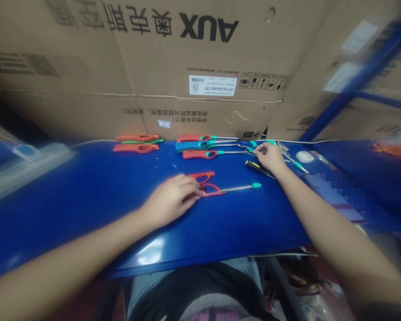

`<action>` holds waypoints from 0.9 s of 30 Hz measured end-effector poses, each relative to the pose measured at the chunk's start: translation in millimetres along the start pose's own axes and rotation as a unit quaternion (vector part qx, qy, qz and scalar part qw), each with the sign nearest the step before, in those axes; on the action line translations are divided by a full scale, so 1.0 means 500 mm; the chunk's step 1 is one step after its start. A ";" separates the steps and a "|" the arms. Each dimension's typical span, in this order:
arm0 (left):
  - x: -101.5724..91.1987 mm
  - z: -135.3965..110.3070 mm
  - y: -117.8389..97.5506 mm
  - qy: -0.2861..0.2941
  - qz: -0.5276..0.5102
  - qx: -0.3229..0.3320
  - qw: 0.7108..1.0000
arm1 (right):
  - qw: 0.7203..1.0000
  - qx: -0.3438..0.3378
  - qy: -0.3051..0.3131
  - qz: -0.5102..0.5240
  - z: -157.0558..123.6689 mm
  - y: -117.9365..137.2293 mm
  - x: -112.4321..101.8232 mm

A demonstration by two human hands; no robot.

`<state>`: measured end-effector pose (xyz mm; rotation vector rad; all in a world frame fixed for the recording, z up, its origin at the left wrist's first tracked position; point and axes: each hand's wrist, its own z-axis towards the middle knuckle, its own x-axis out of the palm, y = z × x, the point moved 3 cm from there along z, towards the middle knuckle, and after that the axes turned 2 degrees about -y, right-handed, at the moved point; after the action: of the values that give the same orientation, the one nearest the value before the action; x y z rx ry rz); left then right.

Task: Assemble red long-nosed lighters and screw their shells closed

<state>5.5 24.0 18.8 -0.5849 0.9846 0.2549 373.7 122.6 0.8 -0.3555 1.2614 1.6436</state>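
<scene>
My left hand (173,198) rests on the blue table with its fingers curled on the end of a red lighter casing (217,193). From that casing a metal tube (239,188) runs right to a teal tip (255,185). Just behind lies another red casing piece (205,174), partly covered by the hand. My right hand (270,157) is at the back right, fingertips pinched together among small teal and metal parts (250,149); what they grip is too small to make out. A black-and-yellow screwdriver (255,166) lies just below that hand.
Long-nosed lighters (200,154) in red and blue lie at the back. Orange and green casings (136,147) are stacked to their left. A white rounded object (304,157) sits right of my right hand. A cardboard wall (153,80) closes off the back; a blue metal bar (357,80) slants at right.
</scene>
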 end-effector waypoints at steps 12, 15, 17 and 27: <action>-0.004 0.005 -0.003 0.006 0.000 0.008 1.000 | 0.999 0.005 0.001 0.034 0.000 -0.005 0.006; -0.004 0.004 -0.002 0.011 -0.003 0.004 1.000 | 1.000 -0.006 -0.003 0.029 0.000 -0.006 0.006; -0.004 0.004 -0.002 0.012 -0.004 0.004 1.000 | 1.000 -0.015 -0.006 0.025 -0.001 -0.006 0.006; 0.002 0.000 0.004 -0.002 -0.011 0.005 1.000 | 0.999 -0.038 -0.017 0.017 -0.006 0.005 0.001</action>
<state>5.0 25.5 17.2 -0.5862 0.9737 0.2312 370.5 120.3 0.6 -0.3532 1.1884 1.7232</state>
